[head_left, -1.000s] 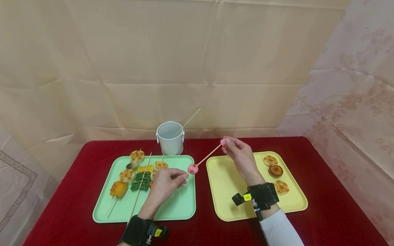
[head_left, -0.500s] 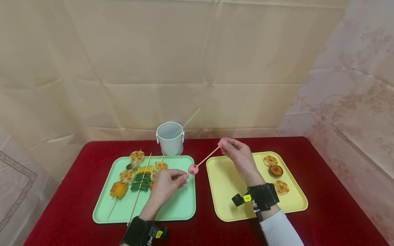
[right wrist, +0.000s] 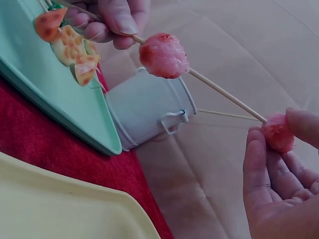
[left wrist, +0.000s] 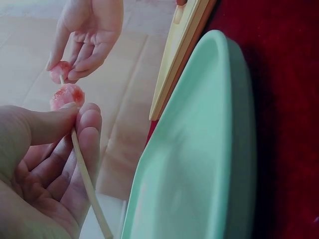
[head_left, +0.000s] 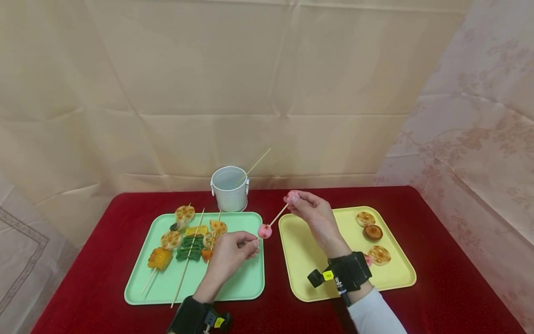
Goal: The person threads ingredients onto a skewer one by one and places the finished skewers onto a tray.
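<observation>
Over the gap between the two trays, my left hand (head_left: 231, 253) pinches a thin wooden skewer (left wrist: 89, 184) just behind a pink food ball (right wrist: 163, 56) threaded on it. This ball has reddish browned patches. At the skewer's far end, my right hand (head_left: 315, 220) pinches a second pink food ball (right wrist: 278, 132) between thumb and fingers. The right wrist view shows the skewer's end meeting that second ball. Bare stick runs between the two balls, sloping up to the right in the head view.
A green tray (head_left: 238, 291) at left bears several loaded skewers. The yellow tray (head_left: 304, 292) at right holds lotus root slices (head_left: 379, 255), a mushroom cap (head_left: 372, 232) and a partly hidden pink piece (head_left: 368, 260). Behind stands a white bucket (head_left: 231, 198) with one skewer.
My right hand has moved left and slightly down with its pink ball, shortening the bare stick between the balls. My left hand has shifted slightly right. A pink piece now shows beside my right wrist.
</observation>
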Action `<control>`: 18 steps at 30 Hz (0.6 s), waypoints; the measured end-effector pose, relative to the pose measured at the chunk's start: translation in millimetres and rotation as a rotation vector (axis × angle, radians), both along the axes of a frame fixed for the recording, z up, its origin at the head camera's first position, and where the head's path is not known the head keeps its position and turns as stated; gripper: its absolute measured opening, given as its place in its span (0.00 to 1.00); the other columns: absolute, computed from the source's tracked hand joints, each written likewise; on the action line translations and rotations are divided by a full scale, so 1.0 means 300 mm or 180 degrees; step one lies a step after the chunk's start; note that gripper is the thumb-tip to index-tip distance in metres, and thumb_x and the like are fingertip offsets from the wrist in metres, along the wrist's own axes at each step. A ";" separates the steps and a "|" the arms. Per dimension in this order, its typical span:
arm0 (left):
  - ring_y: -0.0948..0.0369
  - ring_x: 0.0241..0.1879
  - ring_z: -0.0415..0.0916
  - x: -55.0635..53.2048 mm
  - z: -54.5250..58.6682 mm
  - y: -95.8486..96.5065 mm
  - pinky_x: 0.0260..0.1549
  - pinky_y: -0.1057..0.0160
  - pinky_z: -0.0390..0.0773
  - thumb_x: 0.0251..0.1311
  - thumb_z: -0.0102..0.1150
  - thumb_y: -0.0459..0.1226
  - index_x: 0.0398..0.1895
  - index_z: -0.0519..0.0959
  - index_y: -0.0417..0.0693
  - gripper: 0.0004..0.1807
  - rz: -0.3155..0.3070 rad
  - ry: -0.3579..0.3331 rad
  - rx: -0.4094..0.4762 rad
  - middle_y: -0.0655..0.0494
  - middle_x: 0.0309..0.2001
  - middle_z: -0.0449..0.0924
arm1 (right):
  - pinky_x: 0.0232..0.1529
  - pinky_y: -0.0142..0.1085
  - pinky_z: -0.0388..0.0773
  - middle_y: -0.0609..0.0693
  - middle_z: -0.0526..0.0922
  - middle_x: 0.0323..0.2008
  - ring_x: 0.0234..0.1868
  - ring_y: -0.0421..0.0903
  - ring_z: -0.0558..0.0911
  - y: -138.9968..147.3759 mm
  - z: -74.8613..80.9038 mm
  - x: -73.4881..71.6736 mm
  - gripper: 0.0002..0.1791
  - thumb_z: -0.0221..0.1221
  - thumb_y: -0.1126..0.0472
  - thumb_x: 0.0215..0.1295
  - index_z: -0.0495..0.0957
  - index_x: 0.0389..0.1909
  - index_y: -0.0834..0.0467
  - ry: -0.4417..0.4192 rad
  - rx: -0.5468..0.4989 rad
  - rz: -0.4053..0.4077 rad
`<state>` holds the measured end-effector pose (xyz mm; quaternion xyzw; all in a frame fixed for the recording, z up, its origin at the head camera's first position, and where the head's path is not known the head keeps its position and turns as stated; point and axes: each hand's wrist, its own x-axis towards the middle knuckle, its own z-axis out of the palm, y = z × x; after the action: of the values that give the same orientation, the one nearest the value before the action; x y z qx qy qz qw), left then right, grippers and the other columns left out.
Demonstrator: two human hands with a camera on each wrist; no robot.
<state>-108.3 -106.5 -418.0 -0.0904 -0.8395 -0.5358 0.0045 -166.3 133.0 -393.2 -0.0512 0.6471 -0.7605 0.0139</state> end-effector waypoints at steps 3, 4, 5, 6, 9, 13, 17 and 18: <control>0.64 0.25 0.83 0.001 -0.003 0.004 0.26 0.66 0.80 0.65 0.68 0.32 0.36 0.88 0.38 0.04 -0.0002 -0.0005 0.0022 0.56 0.25 0.86 | 0.57 0.39 0.80 0.58 0.86 0.52 0.52 0.50 0.85 -0.006 -0.003 0.003 0.24 0.67 0.56 0.71 0.79 0.60 0.67 0.0005 -0.0005 -0.0020; 0.63 0.25 0.83 0.002 -0.004 0.005 0.26 0.66 0.81 0.65 0.68 0.31 0.36 0.88 0.37 0.04 -0.0010 -0.0001 0.0036 0.56 0.25 0.86 | 0.57 0.39 0.81 0.58 0.86 0.52 0.52 0.50 0.85 -0.008 -0.004 0.004 0.24 0.67 0.55 0.71 0.79 0.60 0.67 0.0012 0.0005 -0.0025; 0.63 0.25 0.83 0.003 -0.005 0.007 0.26 0.66 0.81 0.65 0.68 0.31 0.36 0.88 0.36 0.04 -0.0013 -0.0001 0.0049 0.56 0.25 0.86 | 0.57 0.39 0.81 0.58 0.86 0.52 0.52 0.50 0.85 -0.009 -0.005 0.005 0.24 0.67 0.55 0.71 0.79 0.60 0.67 0.0025 0.0012 -0.0029; 0.63 0.25 0.83 0.003 -0.006 0.009 0.26 0.66 0.81 0.66 0.68 0.30 0.37 0.88 0.36 0.04 -0.0017 -0.0002 0.0067 0.55 0.25 0.85 | 0.57 0.39 0.81 0.58 0.86 0.52 0.51 0.50 0.86 -0.011 -0.005 0.007 0.24 0.67 0.55 0.71 0.79 0.60 0.66 0.0037 0.0020 -0.0037; 0.63 0.25 0.82 0.004 -0.008 0.015 0.26 0.66 0.82 0.65 0.67 0.29 0.37 0.87 0.35 0.04 -0.0023 0.0009 0.0102 0.55 0.25 0.85 | 0.56 0.39 0.81 0.58 0.86 0.52 0.50 0.50 0.86 -0.015 -0.005 0.011 0.24 0.67 0.54 0.71 0.79 0.60 0.65 0.0078 0.0056 -0.0057; 0.62 0.25 0.83 0.003 -0.010 0.020 0.27 0.66 0.83 0.65 0.67 0.29 0.37 0.87 0.35 0.03 -0.0011 -0.0013 0.0207 0.53 0.26 0.86 | 0.56 0.39 0.82 0.59 0.87 0.51 0.50 0.53 0.85 -0.023 -0.005 0.017 0.22 0.66 0.55 0.72 0.80 0.59 0.64 0.0160 0.0041 -0.0100; 0.62 0.26 0.84 0.004 -0.005 0.028 0.29 0.66 0.84 0.66 0.68 0.30 0.39 0.87 0.34 0.05 0.0013 -0.0088 0.0388 0.52 0.27 0.87 | 0.55 0.39 0.82 0.58 0.88 0.50 0.52 0.55 0.86 -0.052 -0.011 0.023 0.22 0.66 0.55 0.72 0.81 0.59 0.64 0.0199 0.0220 0.0003; 0.61 0.26 0.84 0.004 -0.003 0.030 0.29 0.66 0.84 0.66 0.68 0.31 0.39 0.87 0.34 0.05 0.0024 -0.0104 0.0443 0.51 0.28 0.87 | 0.55 0.39 0.82 0.57 0.88 0.50 0.52 0.55 0.86 -0.062 -0.014 0.026 0.22 0.66 0.54 0.72 0.80 0.59 0.64 0.0191 0.0298 0.0062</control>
<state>-107.2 -97.5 -419.0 -0.0780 -0.8005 -0.5942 -0.0009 -158.6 114.3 -397.4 -0.0796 0.6815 -0.7274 0.0042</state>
